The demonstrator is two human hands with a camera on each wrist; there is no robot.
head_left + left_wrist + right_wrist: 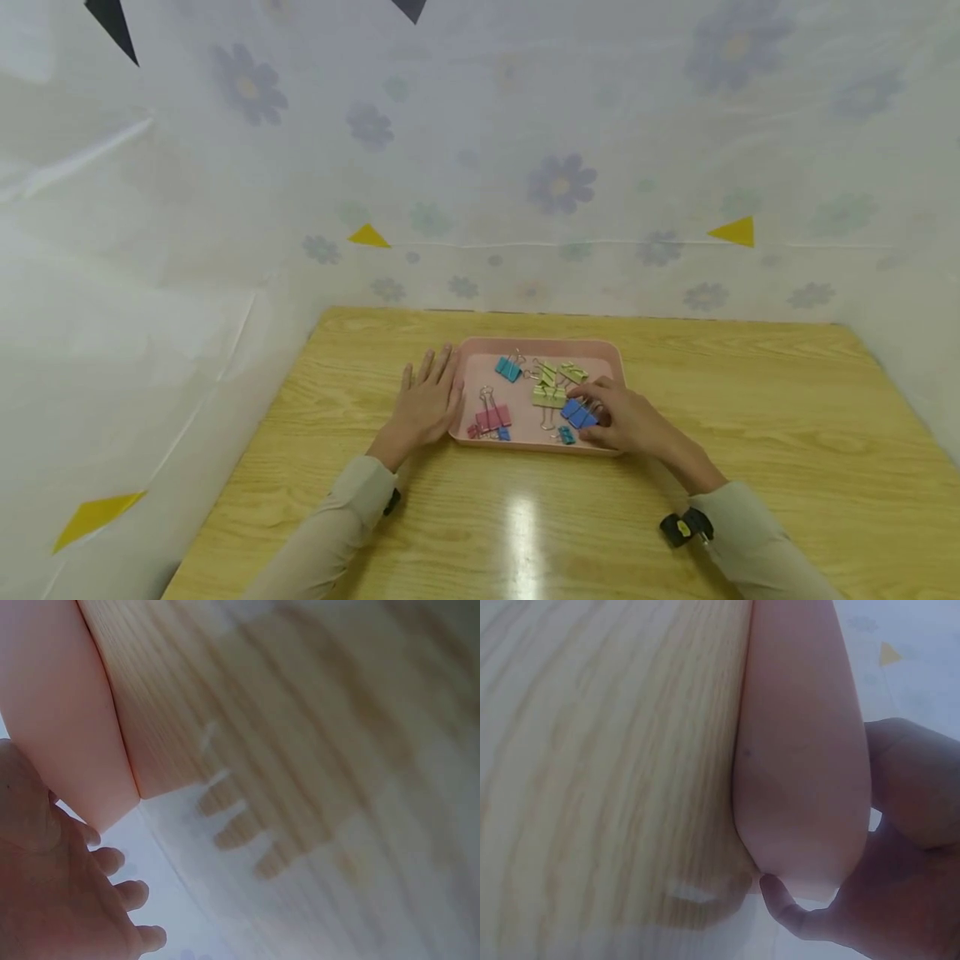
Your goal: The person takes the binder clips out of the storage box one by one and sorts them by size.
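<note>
A pink tray (525, 447) holds several binder clips. My left hand (425, 407) lies with straight, spread fingers along the tray's left side. My right hand (626, 419) reaches over the right rim, thumb and fingers curled round a large blue binder clip (579, 414). Yellow-green clips (550, 397) lie just left of it, and a small teal clip (566, 435) lies below. A larger teal clip (508, 368) is at the back left; a pink clip (492, 418) lies front left with smaller clips. Both wrist views show only the tray's outer wall (802, 750), hiding the clips.
The tray stands on a wood-grain table (712, 375). Behind and to the left hangs a pale flowered sheet (480, 167) with yellow triangles (369, 236). A black device (684, 528) is strapped to the right wrist.
</note>
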